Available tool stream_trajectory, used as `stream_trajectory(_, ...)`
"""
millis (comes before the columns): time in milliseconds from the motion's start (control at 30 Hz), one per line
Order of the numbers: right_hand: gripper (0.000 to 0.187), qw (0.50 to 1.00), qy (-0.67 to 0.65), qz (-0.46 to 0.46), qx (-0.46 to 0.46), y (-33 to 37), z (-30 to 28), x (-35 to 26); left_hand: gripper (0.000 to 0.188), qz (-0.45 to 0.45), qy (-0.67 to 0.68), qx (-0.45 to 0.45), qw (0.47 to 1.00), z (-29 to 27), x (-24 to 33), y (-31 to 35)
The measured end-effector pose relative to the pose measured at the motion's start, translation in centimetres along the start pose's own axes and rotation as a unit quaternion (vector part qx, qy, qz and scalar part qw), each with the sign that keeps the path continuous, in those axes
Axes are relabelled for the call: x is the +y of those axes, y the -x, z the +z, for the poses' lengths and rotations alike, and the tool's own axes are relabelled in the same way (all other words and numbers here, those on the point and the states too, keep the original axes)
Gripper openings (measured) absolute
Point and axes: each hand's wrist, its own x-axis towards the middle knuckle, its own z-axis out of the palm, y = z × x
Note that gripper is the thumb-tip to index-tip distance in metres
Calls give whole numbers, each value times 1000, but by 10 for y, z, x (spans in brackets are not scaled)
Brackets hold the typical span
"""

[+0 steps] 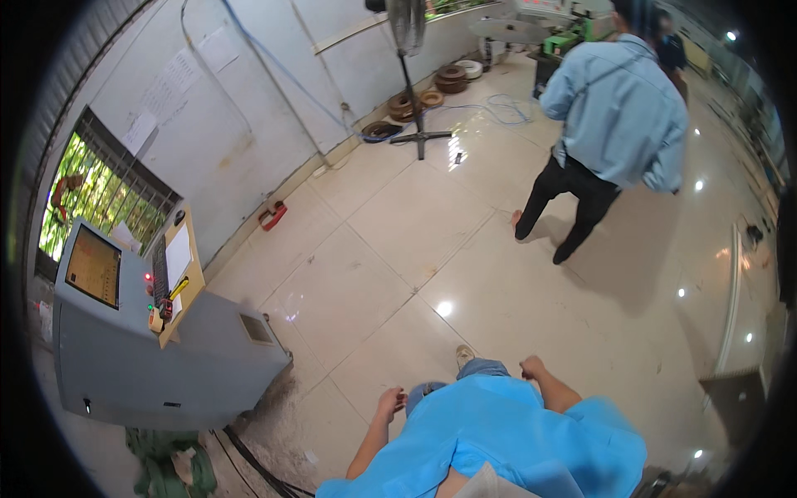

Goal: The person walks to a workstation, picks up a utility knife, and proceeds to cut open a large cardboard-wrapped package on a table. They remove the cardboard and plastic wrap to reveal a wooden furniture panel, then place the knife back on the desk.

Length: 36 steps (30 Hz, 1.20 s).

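Bare and loosely curled, my left hand [392, 402] hangs by my left thigh, its fingers a little apart and nothing seen in them. On the other side my right hand [532, 368] hangs out from my body, its fingers folded in, with no object showing. Neither hand touches a thing. I wear a bright blue top [498, 423], and one shoe [465, 356] shows on the tiled floor [374, 274] ahead of me. Nearest my left hand stands a grey machine cabinet [166, 365] with a screen [94, 266].
A wooden shelf [184, 286] on the cabinet carries a keyboard, papers and tape. A red tool [272, 216] lies by the wall. Ahead are a stand fan [409, 91], several coils [451, 79] and a green machine [564, 41]. Another person [614, 116] in light blue stands ahead right. Cables [249, 465] run beside the cabinet.
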Motion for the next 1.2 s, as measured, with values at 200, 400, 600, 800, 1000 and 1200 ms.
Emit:
stream_trajectory(200,26,911,-382,45,151,-127,-274,-31,28,48,222,125,966,-20,58,-45)
stream_trajectory(400,26,809,-556,-39,189,-216,-431,-126,28,-39,122,72,989,-54,53,-142)
stream_trajectory(600,25,862,-497,23,92,-255,-418,-138,30,-102,218,96,966,-77,168,-207)
stream_trajectory(800,24,978,-179,79,74,-274,-381,-111,34,37,177,64,981,-99,377,-247)
stream_trajectory(1000,21,880,-400,254,-34,-344,-427,-156,36,75,163,63,982,-130,493,-329)
stream_trajectory(1200,44,952,-294,70,51,-505,-588,-249,43,-28,57,10,998,-179,544,-355)
